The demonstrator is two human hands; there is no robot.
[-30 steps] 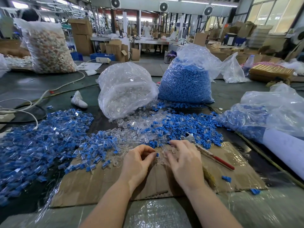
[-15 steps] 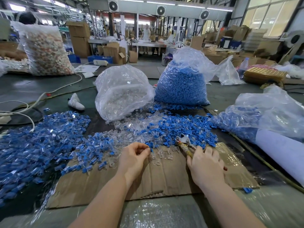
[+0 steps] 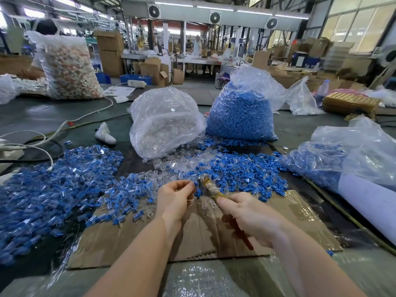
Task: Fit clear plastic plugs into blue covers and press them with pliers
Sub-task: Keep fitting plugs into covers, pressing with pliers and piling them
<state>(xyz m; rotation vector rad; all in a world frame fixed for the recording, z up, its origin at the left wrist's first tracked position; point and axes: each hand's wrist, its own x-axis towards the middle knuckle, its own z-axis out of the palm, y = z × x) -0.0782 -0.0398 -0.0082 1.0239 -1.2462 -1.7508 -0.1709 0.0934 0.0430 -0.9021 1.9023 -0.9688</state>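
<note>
While the left hand [image 3: 174,197] is pinching a small blue cover [image 3: 194,184] at its fingertips, just above the far edge of the cardboard sheet [image 3: 192,239], the right hand [image 3: 248,213] is gripping the pliers [image 3: 209,186], fingers curled round the handles, nose almost touching that cover. Can't tell whether the jaws are biting yet, or whether a plug is already seated. Judging: press step is in hand. Next move is calling for squaring the nose on the part, then a squeeze.

Left of the cardboard: a heap of assembled pieces [image 3: 49,189] is spreading over the worktop [image 3: 32,123]. Beyond the cardboard: a bag of clear plugs [image 3: 165,123], then a bag of blue covers [image 3: 240,116]. Loose covers [image 3: 242,170] are crowding its far edge; stray clear plugs [image 3: 205,205] are lying right under the hands.
</note>
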